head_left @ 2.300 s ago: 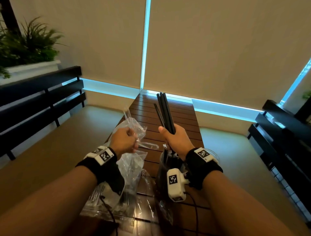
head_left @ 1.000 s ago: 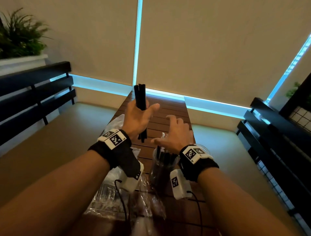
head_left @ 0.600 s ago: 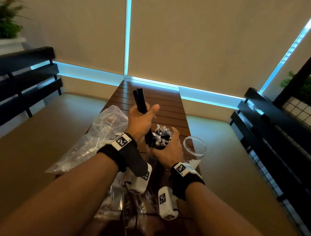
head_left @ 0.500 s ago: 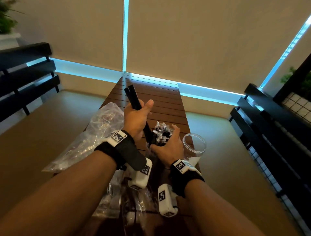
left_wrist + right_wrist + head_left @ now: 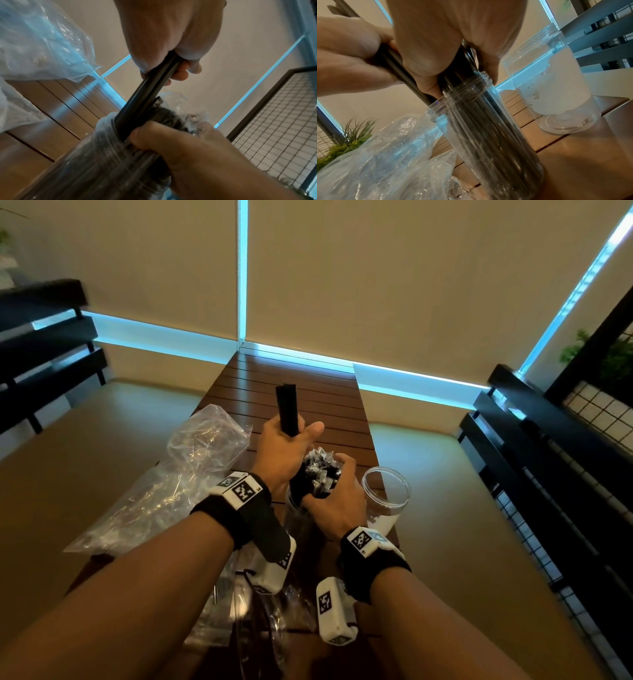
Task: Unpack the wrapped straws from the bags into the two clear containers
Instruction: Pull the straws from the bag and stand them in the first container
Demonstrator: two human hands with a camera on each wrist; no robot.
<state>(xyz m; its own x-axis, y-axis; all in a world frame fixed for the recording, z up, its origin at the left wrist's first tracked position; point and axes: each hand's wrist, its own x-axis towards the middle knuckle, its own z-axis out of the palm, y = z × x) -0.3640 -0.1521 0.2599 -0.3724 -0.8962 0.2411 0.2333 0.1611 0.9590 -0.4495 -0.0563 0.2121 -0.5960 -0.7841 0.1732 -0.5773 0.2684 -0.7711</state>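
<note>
My left hand grips a small bundle of black wrapped straws, tilted, with the lower ends at the mouth of a tall clear container. That container is packed with black straws whose crinkled wrapper tops stick out. My right hand is curled round these straws just above the threaded rim. In the left wrist view the bundle runs from my left hand down beside my right thumb. A second clear container stands right of the first, with white contents in its lower part.
A large crumpled clear bag lies on the left of the slatted wooden table. More clear bags lie under my forearms. Dark benches flank the table, and a wire grid panel stands at the right.
The black bundle went from my right hand to my left, which has brought it down to the container mouth. My right hand has closed round the straws in the container.
</note>
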